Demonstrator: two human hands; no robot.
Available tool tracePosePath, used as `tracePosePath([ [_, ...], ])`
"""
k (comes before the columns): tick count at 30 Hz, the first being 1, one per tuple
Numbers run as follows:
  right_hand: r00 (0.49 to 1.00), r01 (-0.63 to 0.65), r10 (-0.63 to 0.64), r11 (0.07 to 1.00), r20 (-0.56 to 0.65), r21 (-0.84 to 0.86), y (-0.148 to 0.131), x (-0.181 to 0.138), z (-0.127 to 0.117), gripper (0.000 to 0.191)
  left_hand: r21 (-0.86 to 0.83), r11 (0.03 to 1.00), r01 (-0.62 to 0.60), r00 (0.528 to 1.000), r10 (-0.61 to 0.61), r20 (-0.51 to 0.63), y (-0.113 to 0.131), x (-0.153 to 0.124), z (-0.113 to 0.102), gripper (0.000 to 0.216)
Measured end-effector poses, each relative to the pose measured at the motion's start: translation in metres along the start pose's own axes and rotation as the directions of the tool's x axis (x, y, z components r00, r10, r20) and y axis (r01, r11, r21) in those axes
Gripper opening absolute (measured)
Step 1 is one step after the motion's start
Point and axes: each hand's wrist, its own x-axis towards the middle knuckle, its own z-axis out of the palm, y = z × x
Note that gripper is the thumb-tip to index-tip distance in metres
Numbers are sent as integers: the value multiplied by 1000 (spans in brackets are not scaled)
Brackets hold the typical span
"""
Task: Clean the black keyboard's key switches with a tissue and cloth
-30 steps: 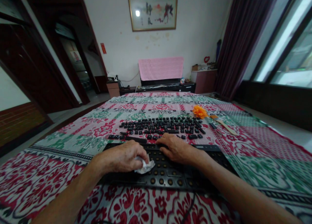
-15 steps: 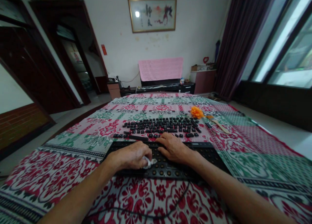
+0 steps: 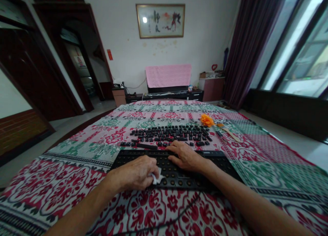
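A black keyboard (image 3: 179, 182) with its keycaps off lies on the patterned cloth, its round key seats showing. My left hand (image 3: 143, 171) is closed on a crumpled white tissue (image 3: 157, 178), which touches the near part of the keyboard left of its middle. On the keyboard's far middle part rests my right hand (image 3: 184, 156), fingers stretched out and a little apart, with nothing in it. Loose black keycaps (image 3: 174, 130) are spread in rows just beyond the keyboard, with the long space bar (image 3: 146, 146) nearest its far edge.
An orange artificial flower (image 3: 206, 120) lies behind the keycaps on the right. Beside it is a brush with a pale wooden handle (image 3: 233, 135). The keyboard's cable (image 3: 179, 218) curves over the patterned cloth (image 3: 77, 174) in front. A pink towel (image 3: 168, 76) hangs by the far wall.
My left hand has moved slightly toward me with the tissue, down to the keyboard's near edge. My right hand stays nearly in place on the keyboard. The view has tilted a little.
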Motion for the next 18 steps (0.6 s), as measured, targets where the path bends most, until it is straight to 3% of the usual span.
tracePosePath([
  [7, 1000, 15, -15, 1000, 0, 23, 4, 2, 0, 33, 43, 995, -88, 991, 92, -93, 22, 18, 12, 19],
  [11, 1000, 28, -28, 999, 2, 33, 4, 2, 0, 32, 150, 989, -4, 996, 17, -85, 35, 24, 23, 22],
  [18, 999, 4, -5, 1000, 36, 19, 2, 3, -3, 33, 154, 981, 121, 991, -128, 31, 22, 6, 6, 26],
])
